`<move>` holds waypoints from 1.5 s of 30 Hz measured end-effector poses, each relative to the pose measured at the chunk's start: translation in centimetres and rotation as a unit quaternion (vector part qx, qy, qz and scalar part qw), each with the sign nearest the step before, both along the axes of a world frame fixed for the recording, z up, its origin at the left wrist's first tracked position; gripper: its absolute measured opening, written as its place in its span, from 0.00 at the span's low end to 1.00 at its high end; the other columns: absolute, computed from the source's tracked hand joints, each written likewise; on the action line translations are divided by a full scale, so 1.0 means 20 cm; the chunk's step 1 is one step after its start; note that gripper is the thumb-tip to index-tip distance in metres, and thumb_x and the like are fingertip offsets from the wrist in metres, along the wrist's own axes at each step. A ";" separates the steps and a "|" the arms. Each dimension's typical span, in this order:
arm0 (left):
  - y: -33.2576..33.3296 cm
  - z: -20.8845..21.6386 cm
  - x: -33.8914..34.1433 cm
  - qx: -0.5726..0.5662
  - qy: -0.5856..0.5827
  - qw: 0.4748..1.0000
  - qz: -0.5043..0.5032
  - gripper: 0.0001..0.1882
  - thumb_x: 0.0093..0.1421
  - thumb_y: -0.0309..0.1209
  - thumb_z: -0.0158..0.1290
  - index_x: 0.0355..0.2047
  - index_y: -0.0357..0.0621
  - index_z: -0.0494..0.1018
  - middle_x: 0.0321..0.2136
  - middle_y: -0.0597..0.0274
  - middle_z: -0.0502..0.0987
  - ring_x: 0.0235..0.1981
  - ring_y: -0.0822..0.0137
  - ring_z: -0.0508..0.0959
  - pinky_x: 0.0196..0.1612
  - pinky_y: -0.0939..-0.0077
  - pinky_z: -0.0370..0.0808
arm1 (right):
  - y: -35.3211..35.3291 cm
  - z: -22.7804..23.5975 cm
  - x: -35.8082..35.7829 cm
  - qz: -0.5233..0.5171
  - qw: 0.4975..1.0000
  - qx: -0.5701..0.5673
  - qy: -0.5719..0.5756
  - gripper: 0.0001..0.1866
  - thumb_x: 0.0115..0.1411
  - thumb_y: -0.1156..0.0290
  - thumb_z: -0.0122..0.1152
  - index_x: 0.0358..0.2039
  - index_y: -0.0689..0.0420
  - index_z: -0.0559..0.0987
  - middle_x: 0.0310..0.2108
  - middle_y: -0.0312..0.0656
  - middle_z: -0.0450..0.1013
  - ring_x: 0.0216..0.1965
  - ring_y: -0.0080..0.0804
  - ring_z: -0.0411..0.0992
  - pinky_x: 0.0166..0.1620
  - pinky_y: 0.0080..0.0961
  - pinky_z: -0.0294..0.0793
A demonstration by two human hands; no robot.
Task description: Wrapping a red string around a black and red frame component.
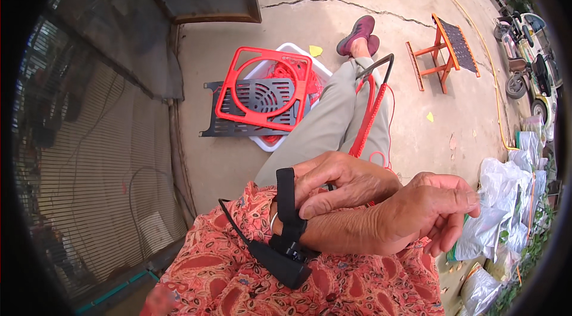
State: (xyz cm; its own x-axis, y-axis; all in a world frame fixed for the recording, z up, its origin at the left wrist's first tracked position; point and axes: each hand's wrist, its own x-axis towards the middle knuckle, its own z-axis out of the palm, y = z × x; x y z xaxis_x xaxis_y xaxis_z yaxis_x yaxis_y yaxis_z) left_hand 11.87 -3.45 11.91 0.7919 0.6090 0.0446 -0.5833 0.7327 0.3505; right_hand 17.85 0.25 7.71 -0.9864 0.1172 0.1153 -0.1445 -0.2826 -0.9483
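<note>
My left forearm crosses in front of me from the left, with a black strap [286, 197] around its wrist and a small black device [280, 262] with a cable attached. My left hand [429, 212] hangs to the right, its fingers loosely curled and nothing seen in them. From behind it, my right hand [348, 179] reaches leftward over the left wrist. Its thumb presses beside the strap, whose loose end stands up against the fingers; part of the grip is hidden. A black metal frame piece wrapped in red cord [370, 116] leans across my legs, its lower end behind my hands.
Left of my legs, a white basin [265, 144] holds red cord, with a red plastic frame [238, 116] and a grey slotted panel [211, 128] on top. An orange-framed folding stool [444, 48] stands ahead right. Silvery plastic bags [494, 203] lie right; a screen door [95, 167] is left.
</note>
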 end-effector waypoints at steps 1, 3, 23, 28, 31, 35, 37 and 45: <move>-0.01 0.01 -0.01 0.002 0.006 1.000 -0.019 0.18 0.61 0.42 0.49 0.35 0.35 0.67 0.14 0.57 0.71 0.13 0.69 0.70 0.18 0.79 0.67 | 0.01 0.01 0.01 0.009 1.000 0.004 0.016 0.10 0.59 0.69 0.60 0.35 0.61 0.74 0.27 0.36 0.72 0.27 0.19 0.70 0.36 0.19 0.69; -0.02 0.00 0.00 -0.005 -0.004 1.000 -0.020 0.18 0.61 0.42 0.49 0.35 0.35 0.67 0.14 0.57 0.71 0.13 0.69 0.70 0.17 0.79 0.67 | 0.03 0.06 0.06 0.033 0.997 0.011 0.062 0.10 0.59 0.69 0.61 0.35 0.61 0.75 0.27 0.35 0.72 0.28 0.18 0.69 0.36 0.19 0.69; -0.09 -0.07 0.09 -0.040 -0.056 0.997 -0.043 0.18 0.60 0.40 0.51 0.35 0.35 0.67 0.13 0.57 0.70 0.11 0.70 0.69 0.14 0.80 0.65 | -0.03 -0.23 -0.10 0.024 0.991 -0.127 -0.027 0.11 0.61 0.65 0.61 0.34 0.61 0.75 0.34 0.31 0.70 0.37 0.15 0.67 0.38 0.19 0.67; 0.03 -0.02 -0.01 -0.028 -0.045 0.998 0.035 0.18 0.62 0.41 0.49 0.37 0.36 0.66 0.15 0.57 0.70 0.14 0.69 0.70 0.17 0.76 0.67 | -0.06 -0.23 -0.08 -0.043 0.935 -0.333 -0.114 0.12 0.61 0.65 0.60 0.35 0.60 0.71 0.34 0.35 0.69 0.36 0.21 0.67 0.38 0.23 0.66; 0.12 -0.05 -0.06 -0.024 -0.026 0.995 0.093 0.16 0.66 0.39 0.44 0.39 0.36 0.67 0.16 0.56 0.70 0.15 0.67 0.70 0.18 0.77 0.64 | -0.07 -0.33 -0.09 -0.034 0.893 -0.446 -0.046 0.13 0.62 0.64 0.59 0.37 0.60 0.71 0.35 0.35 0.69 0.35 0.22 0.68 0.38 0.23 0.67; 0.25 -0.16 -0.10 -0.036 0.010 0.983 0.179 0.16 0.64 0.42 0.46 0.37 0.39 0.67 0.16 0.59 0.71 0.17 0.68 0.70 0.21 0.75 0.66 | -0.06 -0.42 -0.08 0.035 0.849 -0.527 0.035 0.14 0.62 0.64 0.58 0.40 0.60 0.70 0.35 0.34 0.69 0.35 0.22 0.69 0.38 0.24 0.69; 0.32 -0.20 -0.14 -0.040 0.014 0.979 0.202 0.16 0.64 0.42 0.46 0.37 0.40 0.67 0.17 0.59 0.71 0.17 0.67 0.71 0.23 0.74 0.65 | -0.13 -0.41 -0.08 -0.063 0.859 -0.508 -0.025 0.16 0.62 0.64 0.57 0.45 0.60 0.69 0.39 0.35 0.71 0.38 0.25 0.71 0.41 0.26 0.72; 0.48 -0.23 -0.25 -0.047 -0.031 0.960 0.275 0.16 0.65 0.42 0.46 0.34 0.40 0.73 0.17 0.59 0.73 0.19 0.64 0.69 0.24 0.72 0.63 | -0.16 -0.43 -0.07 -0.128 0.830 -0.542 0.036 0.24 0.63 0.70 0.55 0.58 0.60 0.63 0.57 0.47 0.67 0.55 0.38 0.69 0.57 0.36 0.70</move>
State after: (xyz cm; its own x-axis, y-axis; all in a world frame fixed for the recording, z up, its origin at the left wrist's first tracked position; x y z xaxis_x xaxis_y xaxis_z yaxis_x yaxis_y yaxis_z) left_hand 6.82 6.14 7.29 0.3462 0.9382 0.0055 -0.9087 0.3339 0.2506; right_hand 16.49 -2.91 -0.95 -0.9082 0.3951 -0.1380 -0.3762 -0.9152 -0.1443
